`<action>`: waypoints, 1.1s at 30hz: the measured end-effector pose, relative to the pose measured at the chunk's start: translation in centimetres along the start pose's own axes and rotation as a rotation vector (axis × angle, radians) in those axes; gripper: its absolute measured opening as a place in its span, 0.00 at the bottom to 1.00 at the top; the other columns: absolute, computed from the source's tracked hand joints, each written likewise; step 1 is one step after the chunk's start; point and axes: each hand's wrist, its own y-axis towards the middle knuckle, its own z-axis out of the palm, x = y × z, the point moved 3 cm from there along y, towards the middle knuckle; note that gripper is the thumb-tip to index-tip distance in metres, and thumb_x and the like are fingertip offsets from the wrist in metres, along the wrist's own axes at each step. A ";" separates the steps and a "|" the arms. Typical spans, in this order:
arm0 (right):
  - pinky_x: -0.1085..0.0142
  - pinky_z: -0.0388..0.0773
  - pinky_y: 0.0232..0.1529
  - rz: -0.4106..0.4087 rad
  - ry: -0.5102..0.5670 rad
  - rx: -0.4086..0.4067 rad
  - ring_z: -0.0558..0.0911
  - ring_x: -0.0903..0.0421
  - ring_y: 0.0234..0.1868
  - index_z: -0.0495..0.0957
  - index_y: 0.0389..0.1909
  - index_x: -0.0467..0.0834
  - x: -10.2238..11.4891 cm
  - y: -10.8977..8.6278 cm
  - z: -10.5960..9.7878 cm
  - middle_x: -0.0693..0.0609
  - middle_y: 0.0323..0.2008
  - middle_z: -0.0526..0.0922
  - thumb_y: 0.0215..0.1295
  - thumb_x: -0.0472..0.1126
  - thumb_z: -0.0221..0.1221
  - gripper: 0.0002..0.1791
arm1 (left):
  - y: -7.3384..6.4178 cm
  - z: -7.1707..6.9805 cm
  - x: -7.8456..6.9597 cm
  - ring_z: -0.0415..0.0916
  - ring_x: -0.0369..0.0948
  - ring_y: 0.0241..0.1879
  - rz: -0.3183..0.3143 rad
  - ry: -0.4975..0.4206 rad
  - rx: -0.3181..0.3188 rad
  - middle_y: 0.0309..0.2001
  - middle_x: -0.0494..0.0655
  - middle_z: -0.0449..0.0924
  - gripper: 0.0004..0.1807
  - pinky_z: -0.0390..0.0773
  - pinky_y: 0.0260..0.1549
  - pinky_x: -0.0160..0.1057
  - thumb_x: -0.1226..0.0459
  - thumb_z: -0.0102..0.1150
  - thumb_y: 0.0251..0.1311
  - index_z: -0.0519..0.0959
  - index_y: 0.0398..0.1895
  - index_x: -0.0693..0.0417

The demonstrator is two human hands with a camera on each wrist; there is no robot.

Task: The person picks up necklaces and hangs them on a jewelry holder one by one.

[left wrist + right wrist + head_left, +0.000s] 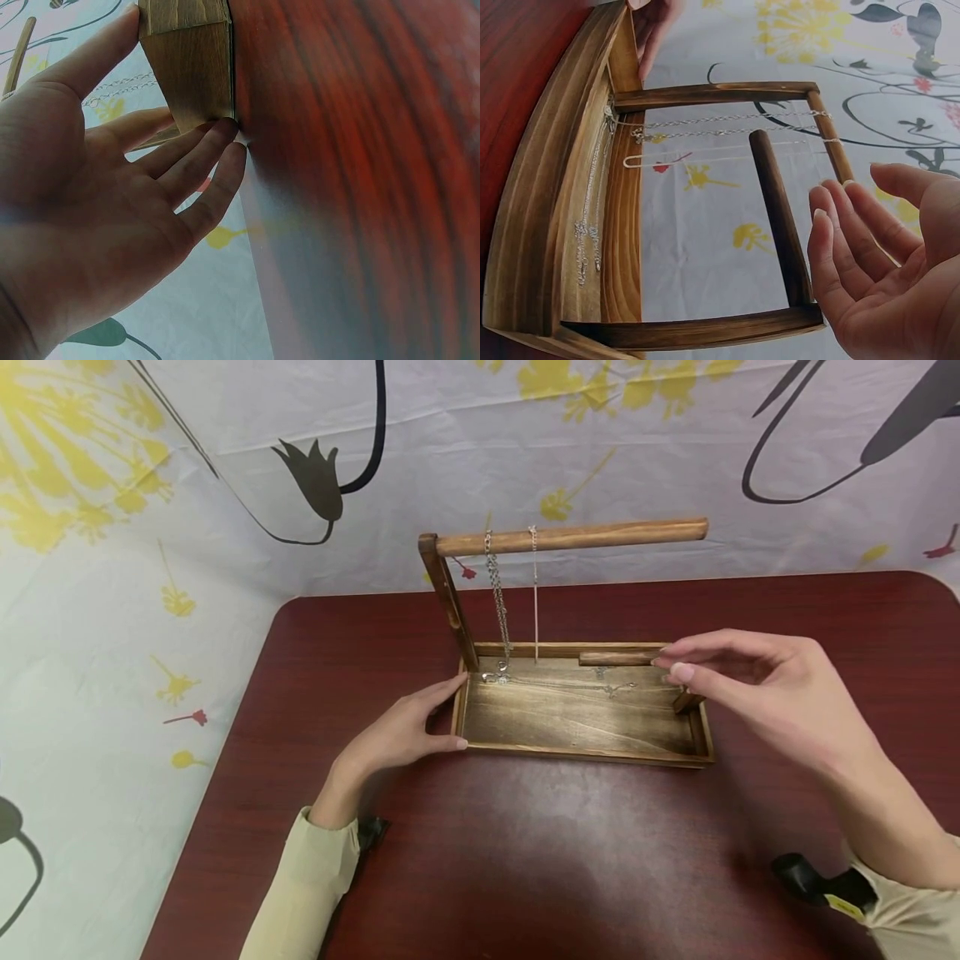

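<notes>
A brown wooden jewelry stand (585, 753) with a shallow tray base stands on the table. From its upper bar (600, 533) hang a silver chain necklace (496, 589) and a thinner necklace (536, 610). More silver chains (589, 217) lie in the tray. My left hand (397, 727) rests at the tray's left end, thumb at the front corner and fingers farther back. Beside the shorter lower bar (780, 217) is my right hand (787, 693), its fingers loosely bent. No item shows in its fingers; in the right wrist view they appear apart from the bar.
The stand is on a dark red-brown table (585, 852). Behind it hangs a white cloth (420, 485) printed with yellow and grey flowers. Black straps sit at both wrists, below pale sleeves (315, 868).
</notes>
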 end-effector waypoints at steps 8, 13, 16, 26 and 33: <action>0.76 0.78 0.36 0.013 -0.029 0.016 0.87 0.61 0.37 0.86 0.48 0.43 -0.8 -0.3 0.3 0.54 0.42 0.88 0.64 0.36 0.67 0.12 | 0.0 0.0 -0.1 0.52 0.43 0.75 0.002 0.000 0.000 0.77 0.43 0.54 0.51 0.57 0.71 0.48 0.48 0.69 0.58 0.50 0.80 0.38; 0.76 0.78 0.36 0.040 -0.057 0.021 0.86 0.62 0.38 0.86 0.49 0.46 -1.2 -0.4 0.7 0.56 0.43 0.88 0.64 0.40 0.67 0.13 | 0.0 -0.1 -0.1 0.52 0.43 0.75 -0.007 -0.002 0.000 0.77 0.42 0.54 0.51 0.57 0.70 0.49 0.48 0.69 0.58 0.50 0.80 0.36; 0.76 0.78 0.35 0.048 -0.077 0.030 0.86 0.62 0.38 0.86 0.49 0.48 -1.6 -0.5 0.9 0.58 0.43 0.88 0.64 0.41 0.67 0.13 | 0.0 -0.1 -0.1 0.52 0.43 0.75 -0.012 0.000 0.002 0.77 0.42 0.54 0.51 0.57 0.70 0.49 0.48 0.69 0.58 0.50 0.80 0.36; 0.76 0.78 0.36 0.059 -0.077 0.052 0.87 0.62 0.39 0.86 0.49 0.51 -2.6 -0.7 1.5 0.57 0.44 0.88 0.65 0.42 0.67 0.12 | 0.0 0.0 0.0 0.52 0.43 0.75 -0.010 0.002 0.001 0.77 0.42 0.53 0.51 0.57 0.70 0.49 0.48 0.69 0.58 0.50 0.80 0.35; 0.76 0.77 0.37 0.095 -0.076 0.064 0.87 0.62 0.40 0.86 0.50 0.53 -3.1 -0.7 1.8 0.55 0.44 0.88 0.65 0.45 0.66 0.13 | 0.0 0.0 0.0 0.51 0.43 0.75 -0.016 -0.004 0.005 0.77 0.41 0.53 0.51 0.58 0.70 0.49 0.48 0.69 0.58 0.50 0.80 0.34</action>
